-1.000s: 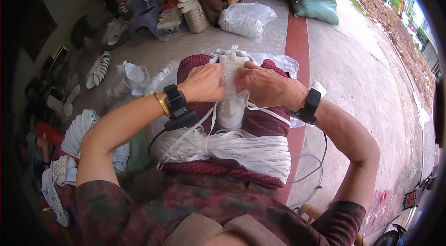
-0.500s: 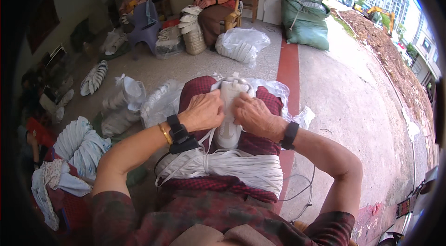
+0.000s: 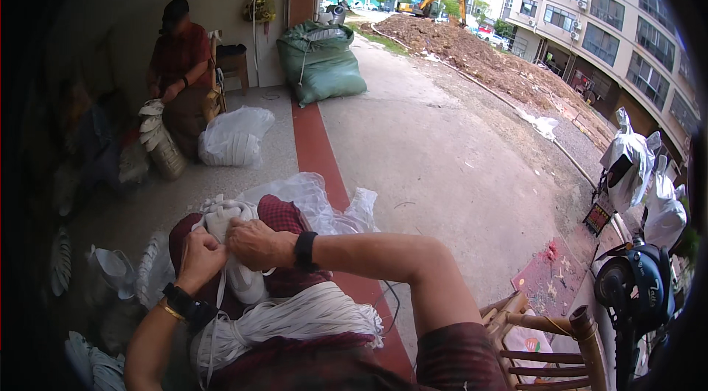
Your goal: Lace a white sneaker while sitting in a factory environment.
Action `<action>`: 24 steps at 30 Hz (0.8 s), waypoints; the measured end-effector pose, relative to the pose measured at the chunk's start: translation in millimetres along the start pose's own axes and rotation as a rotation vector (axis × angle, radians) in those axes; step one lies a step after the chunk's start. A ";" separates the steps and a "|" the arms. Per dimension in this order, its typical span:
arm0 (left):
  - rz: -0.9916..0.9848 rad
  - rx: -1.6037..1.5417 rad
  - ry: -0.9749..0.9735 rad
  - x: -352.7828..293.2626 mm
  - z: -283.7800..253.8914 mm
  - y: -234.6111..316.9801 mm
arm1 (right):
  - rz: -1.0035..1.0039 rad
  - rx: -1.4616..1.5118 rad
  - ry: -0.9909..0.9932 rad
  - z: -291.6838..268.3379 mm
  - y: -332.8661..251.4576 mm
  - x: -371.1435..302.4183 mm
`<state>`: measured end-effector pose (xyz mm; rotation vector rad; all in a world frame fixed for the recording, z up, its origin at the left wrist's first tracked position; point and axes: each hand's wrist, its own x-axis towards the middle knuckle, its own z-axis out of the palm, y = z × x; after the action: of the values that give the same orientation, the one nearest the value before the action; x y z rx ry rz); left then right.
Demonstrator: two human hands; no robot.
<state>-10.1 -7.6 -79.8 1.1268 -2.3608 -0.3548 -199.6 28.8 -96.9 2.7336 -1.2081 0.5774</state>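
Both hands [image 3: 228, 247] apparently gripping white shoe [image 3: 240, 273]

White shoe [image 3: 234, 258]: smooth matt upper; lace bundle [image 3: 295, 317]: flat woven cloth; bag [image 3: 324, 206]: clear glossy plastic; chair [image 3: 546, 339]: bare wood

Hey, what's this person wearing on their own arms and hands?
Both hands are bare, no gloves. The left hand has a black wristband and a thin gold bangle at the wrist. The right hand has a black watch. A dark red short sleeve covers the right upper arm.
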 end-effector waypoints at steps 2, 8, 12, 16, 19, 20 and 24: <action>0.127 -0.398 0.159 1.6 2.7 -16.7 | -0.004 -0.002 -0.020 -1.8 -3.2 3.6; -0.111 -0.862 -0.061 -6.3 -50.8 45.0 | 0.113 -0.096 -0.235 -21.9 -7.1 10.5; -0.002 -0.849 0.132 -7.7 -21.1 -0.6 | 0.261 -0.002 -0.114 -15.6 -10.6 13.3; 0.017 -1.065 0.053 9.8 11.9 6.3 | 0.372 0.057 -0.115 -35.3 -3.8 -0.8; 0.114 -1.004 0.045 13.5 20.7 5.3 | 0.357 -0.068 -0.016 -32.5 -13.7 3.3; 0.080 -0.993 0.053 3.3 16.0 -3.5 | 0.385 -0.057 -0.057 -22.3 -19.5 11.2; 0.084 -1.021 0.059 4.0 17.2 0.1 | 0.331 -0.141 0.001 -14.6 -12.7 1.3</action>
<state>-21.6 -10.3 -93.0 0.5142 -1.7342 -1.2748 -193.9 40.0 -82.2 2.4347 -1.6476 0.4993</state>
